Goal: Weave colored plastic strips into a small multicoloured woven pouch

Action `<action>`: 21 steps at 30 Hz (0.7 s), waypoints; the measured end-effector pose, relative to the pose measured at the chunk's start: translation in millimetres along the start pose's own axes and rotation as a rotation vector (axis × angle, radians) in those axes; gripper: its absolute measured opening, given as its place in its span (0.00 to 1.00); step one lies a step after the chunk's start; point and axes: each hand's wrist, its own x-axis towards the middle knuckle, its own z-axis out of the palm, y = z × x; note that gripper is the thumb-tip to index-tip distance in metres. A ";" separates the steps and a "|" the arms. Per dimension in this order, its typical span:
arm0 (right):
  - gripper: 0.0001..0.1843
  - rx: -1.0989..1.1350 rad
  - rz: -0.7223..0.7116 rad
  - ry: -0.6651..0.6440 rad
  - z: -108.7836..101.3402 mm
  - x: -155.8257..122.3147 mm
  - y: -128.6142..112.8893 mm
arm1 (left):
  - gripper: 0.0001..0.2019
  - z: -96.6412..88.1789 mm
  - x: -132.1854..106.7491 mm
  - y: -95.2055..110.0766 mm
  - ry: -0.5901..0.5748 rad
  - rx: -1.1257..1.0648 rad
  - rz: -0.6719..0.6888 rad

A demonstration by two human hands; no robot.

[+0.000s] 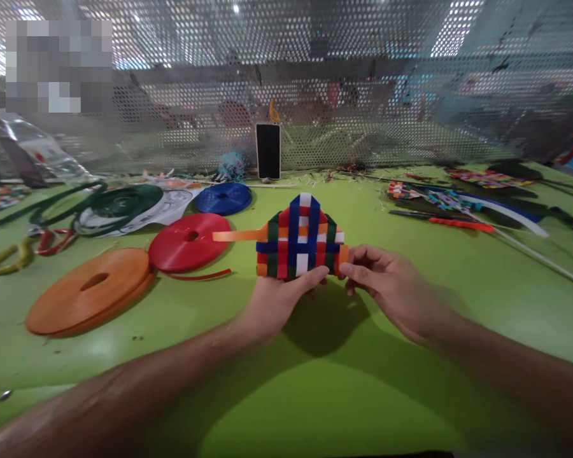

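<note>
A woven piece of coloured strips [298, 238], in red, blue, white, green and orange, is held up above the green table [315, 381]. My left hand [277, 299] grips its lower edge from below, thumb on the front. At the piece's right edge my right hand [386, 283] pinches the end of an orange strip. A loose orange strip end [236, 235] sticks out to the left of the weave.
Flat rolls of strip lie at left: orange [88, 289], red [188, 242], blue [223, 198], green [121, 200]. A black phone [268, 151] leans on the perforated metal screen [363, 83]. Finished woven pieces [430, 194] and a red-handled tool [458, 222] lie at right.
</note>
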 end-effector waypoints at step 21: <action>0.02 -0.733 -0.663 -0.161 -27.5 0.2 -30.5 | 0.13 -26.9 22.7 83.0 -0.515 0.707 0.251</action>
